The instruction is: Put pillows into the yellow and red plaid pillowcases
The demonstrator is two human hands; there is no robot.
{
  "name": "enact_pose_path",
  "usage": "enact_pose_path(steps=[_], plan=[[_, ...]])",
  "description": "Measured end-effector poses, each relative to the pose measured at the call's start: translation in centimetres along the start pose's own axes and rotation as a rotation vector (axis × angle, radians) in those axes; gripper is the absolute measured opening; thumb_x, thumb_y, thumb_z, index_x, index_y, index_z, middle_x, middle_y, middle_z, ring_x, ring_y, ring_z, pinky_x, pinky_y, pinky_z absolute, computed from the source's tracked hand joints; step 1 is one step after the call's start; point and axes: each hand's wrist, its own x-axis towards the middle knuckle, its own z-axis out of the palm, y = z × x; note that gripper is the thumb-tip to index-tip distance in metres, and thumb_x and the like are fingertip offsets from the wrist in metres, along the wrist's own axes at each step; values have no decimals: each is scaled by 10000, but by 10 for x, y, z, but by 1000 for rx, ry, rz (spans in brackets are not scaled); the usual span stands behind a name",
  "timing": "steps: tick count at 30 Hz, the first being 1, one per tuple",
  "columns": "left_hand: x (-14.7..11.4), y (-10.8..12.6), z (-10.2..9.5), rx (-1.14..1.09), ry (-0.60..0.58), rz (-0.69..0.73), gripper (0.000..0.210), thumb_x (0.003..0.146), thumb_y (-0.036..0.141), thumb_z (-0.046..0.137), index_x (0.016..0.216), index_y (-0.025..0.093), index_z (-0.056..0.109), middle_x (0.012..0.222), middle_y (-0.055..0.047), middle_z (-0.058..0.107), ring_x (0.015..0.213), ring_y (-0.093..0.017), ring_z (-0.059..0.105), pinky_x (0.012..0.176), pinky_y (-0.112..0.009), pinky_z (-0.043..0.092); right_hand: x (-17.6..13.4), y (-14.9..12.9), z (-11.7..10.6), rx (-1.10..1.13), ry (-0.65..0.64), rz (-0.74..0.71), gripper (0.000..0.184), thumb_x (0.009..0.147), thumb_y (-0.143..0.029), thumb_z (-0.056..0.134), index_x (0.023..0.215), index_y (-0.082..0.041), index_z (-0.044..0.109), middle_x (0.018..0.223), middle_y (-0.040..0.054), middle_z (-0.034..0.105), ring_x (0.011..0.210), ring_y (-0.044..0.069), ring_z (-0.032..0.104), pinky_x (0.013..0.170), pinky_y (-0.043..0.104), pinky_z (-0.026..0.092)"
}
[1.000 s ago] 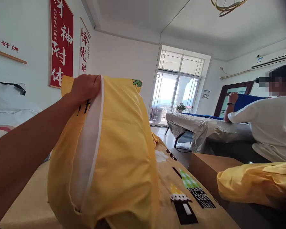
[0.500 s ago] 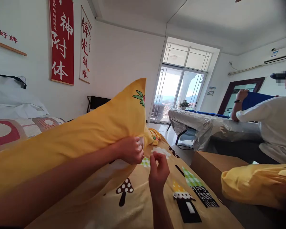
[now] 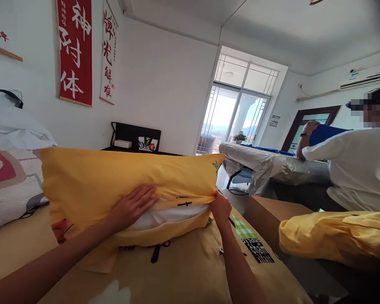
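We have a yellow pillowcase (image 3: 91, 173) lying on its long side in front of us, on a tan printed bedsheet (image 3: 183, 274), with a white pillow (image 3: 174, 216) inside it. The pillow shows only through the long slit that runs along the near side of the case; the yellow cloth hides the rest of it, so we cannot tell how far it fills the far corners. We lay our left hand (image 3: 137, 207) on the front of the case, just above the slit, its fingers stretched out and close together, pressing on the cloth without gripping it. With our right hand (image 3: 221, 210), fingers curled tight, we pinch the case at the right end of the slit.

To our right stands a cardboard box (image 3: 272, 204); we cannot see what it holds. A bunched yellow cloth (image 3: 332, 236) lies beside it, partly in front, and we cannot tell what supports it. Farther off, a flowerpot (image 3: 239, 142) holds a leafy green plant (image 3: 240, 136) near a plastic-covered table (image 3: 266, 162), where a person in a white shirt (image 3: 364, 164) holds up a blue cloth (image 3: 326, 135).
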Motion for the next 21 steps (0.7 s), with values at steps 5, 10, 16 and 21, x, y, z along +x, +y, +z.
enact_pose_path(steps=[5,10,16,21], plan=[[-64,-67,32,66,-421,-615,352,887,92,352,1059,108,658,1069,-196,670,1003,-334,638,827,-465,478,0,-8,12,-60,-39,-159,209,874,-136,447,967,-198,624,1010,73,672,942,191,627,639,249,366],[-57,-98,38,70,-521,-690,352,863,74,303,955,48,641,898,-220,663,779,-339,647,667,-408,435,-13,-18,10,-160,-74,-260,191,913,-202,474,1041,-191,616,1033,110,665,977,208,630,660,253,407],[-4,-135,-21,187,-442,-767,359,931,200,270,1016,87,599,997,-182,654,935,-314,594,736,-367,360,24,-24,-41,-243,-30,-278,315,943,-147,330,1059,-130,622,1046,182,652,991,267,628,754,333,447],[5,-163,-56,199,-365,-947,372,924,247,277,1091,99,574,1073,-146,643,921,-266,562,734,-338,337,40,-47,-65,-250,-12,-311,433,941,-124,280,1339,-99,450,1303,236,521,1265,327,433,976,457,357]])
